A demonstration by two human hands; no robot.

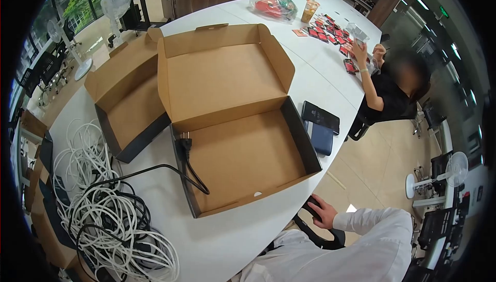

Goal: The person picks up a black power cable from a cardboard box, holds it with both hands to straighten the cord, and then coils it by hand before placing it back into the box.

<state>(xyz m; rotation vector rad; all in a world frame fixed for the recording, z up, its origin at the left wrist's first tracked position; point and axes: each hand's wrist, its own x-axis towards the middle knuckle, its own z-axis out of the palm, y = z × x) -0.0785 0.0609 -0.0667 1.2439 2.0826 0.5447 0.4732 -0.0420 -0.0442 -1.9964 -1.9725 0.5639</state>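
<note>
Dark object [311, 205], mostly covered, is grasped by the curled right grip [324, 215], just off the edge of the bench [217, 251]; the left grip is out of view, its state impossible to tell; forward-left of the right grip, the larger open box [248, 158] holds a black plug [187, 145], its cord reaching left to tangled cables [111, 220]; farther ahead, a co-worker [392, 88] sits by red packets [330, 33].

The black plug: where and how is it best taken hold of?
I would pinch the plug on its body, behind the prongs, coming from above. The box is open on top, the prongs point away from the viewer, and the body is thicker than the cable, so the grip should be firmer.
</note>
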